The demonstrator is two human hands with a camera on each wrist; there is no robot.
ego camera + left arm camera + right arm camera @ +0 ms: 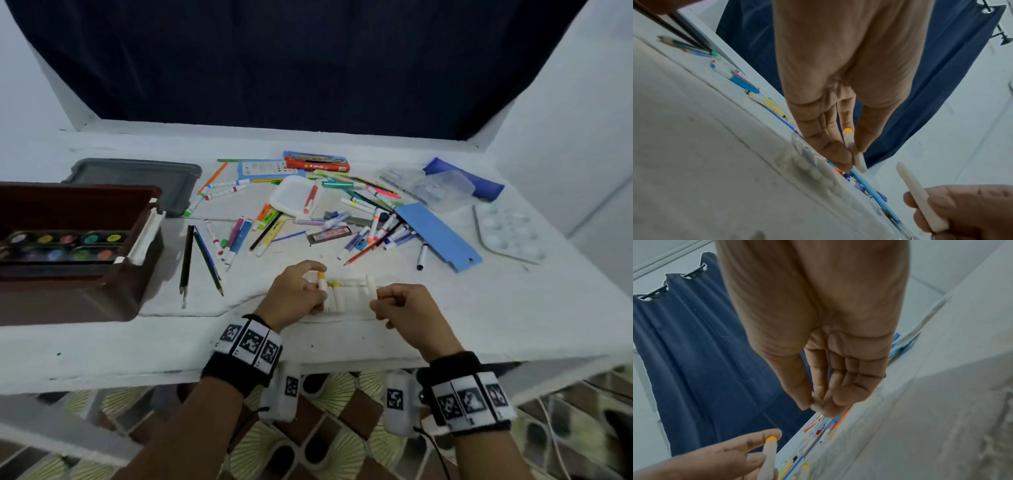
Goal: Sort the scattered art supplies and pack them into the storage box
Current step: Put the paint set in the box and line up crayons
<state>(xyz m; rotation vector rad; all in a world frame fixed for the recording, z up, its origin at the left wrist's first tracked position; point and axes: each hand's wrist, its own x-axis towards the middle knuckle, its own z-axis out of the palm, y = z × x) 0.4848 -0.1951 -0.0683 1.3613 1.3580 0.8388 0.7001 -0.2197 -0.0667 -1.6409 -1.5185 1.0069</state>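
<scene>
Near the table's front edge my left hand [310,284] [853,151] pinches a white paint tube with an orange cap [321,280] [852,142] [769,446], held upright. My right hand [381,296] [812,404] grips a plain white tube [371,283] [920,199] between thumb and curled fingers. Between the hands a row of white tubes [339,298] lies on the table. At the left stands the brown storage box [78,294], open, with a watercolour paint set [61,245] inside.
Markers, pens and pencils [274,222] lie scattered across the middle of the table. A grey lid [137,178] sits behind the box. At the right are a blue card [438,236], a white mixing palette [510,233], a clear case [431,186] and a blue pouch [479,183].
</scene>
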